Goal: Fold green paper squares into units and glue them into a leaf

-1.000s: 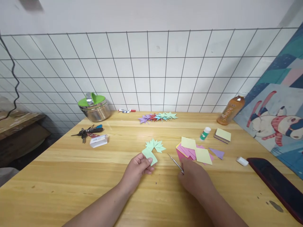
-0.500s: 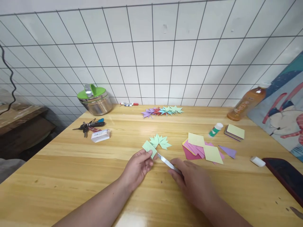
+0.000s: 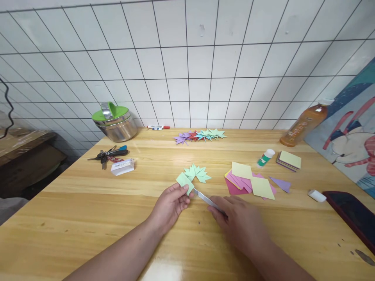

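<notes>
Green paper [image 3: 184,180]: our left hand [image 3: 171,201] pinches it
Knife [image 3: 208,201]: right hand [image 3: 240,220] grips, paper's four o'clock
Blade [image 3: 200,194]: likely cutting; steadiness needed next

From the view's centre: at ten o'clock, a green-lidded metal pot [image 3: 117,129] and markers [image 3: 161,127]; at nine, bunched keys [image 3: 109,155] near a small white box [image 3: 123,167]; at three, an amber bottle [image 3: 304,124] before a painted picture [image 3: 351,142]; at four, a white block [image 3: 316,196] just beside a dark phone [image 3: 351,214].

2 hands [image 3: 168,205] [image 3: 240,222], 1 grn sq. [image 3: 183,181], 1 btl. [image 3: 304,125]
</notes>
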A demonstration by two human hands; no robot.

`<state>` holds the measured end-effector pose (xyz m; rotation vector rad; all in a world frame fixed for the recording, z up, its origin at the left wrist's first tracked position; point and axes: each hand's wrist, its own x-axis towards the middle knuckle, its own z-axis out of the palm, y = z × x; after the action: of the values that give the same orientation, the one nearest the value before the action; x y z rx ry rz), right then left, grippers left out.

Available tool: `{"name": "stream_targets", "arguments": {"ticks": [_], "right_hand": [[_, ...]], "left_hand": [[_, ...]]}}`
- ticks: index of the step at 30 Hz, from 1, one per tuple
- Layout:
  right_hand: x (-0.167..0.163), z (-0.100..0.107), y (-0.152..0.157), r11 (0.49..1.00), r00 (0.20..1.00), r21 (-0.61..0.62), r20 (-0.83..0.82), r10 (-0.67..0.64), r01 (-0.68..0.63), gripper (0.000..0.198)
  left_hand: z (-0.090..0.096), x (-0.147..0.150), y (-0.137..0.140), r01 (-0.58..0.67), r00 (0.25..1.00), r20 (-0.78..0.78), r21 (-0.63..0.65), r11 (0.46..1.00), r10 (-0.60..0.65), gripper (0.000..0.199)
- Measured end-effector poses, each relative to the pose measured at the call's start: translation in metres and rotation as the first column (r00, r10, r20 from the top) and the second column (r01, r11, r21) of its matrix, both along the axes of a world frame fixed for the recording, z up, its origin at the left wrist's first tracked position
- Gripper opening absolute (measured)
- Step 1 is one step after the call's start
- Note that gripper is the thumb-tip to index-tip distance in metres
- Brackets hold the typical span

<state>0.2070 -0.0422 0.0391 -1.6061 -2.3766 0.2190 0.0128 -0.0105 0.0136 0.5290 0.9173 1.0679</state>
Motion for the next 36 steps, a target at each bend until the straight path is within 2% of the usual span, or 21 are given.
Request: {"name": "stream_targets", "arguments": {"ticks": [8, 36], "right_hand": [[0.0006, 0.0007, -0.0015, 0.999, 1.000, 0.045, 0.008, 0.005, -0.006, 0.020], [-0.0004, 0.0026, -0.0026, 1.000, 0.999, 0.027, 0.041, -0.010, 0.009, 0.022]], "left_hand": [[0.0001, 0.0010, -0.0008, -0.001, 1.000, -0.013, 0.015, 1.000, 0.001, 0.013], [0.0020, 0.0028, -0.0017, -0.016, 0.999, -0.029, 0.027, 0.999, 0.017, 0.017]]}}
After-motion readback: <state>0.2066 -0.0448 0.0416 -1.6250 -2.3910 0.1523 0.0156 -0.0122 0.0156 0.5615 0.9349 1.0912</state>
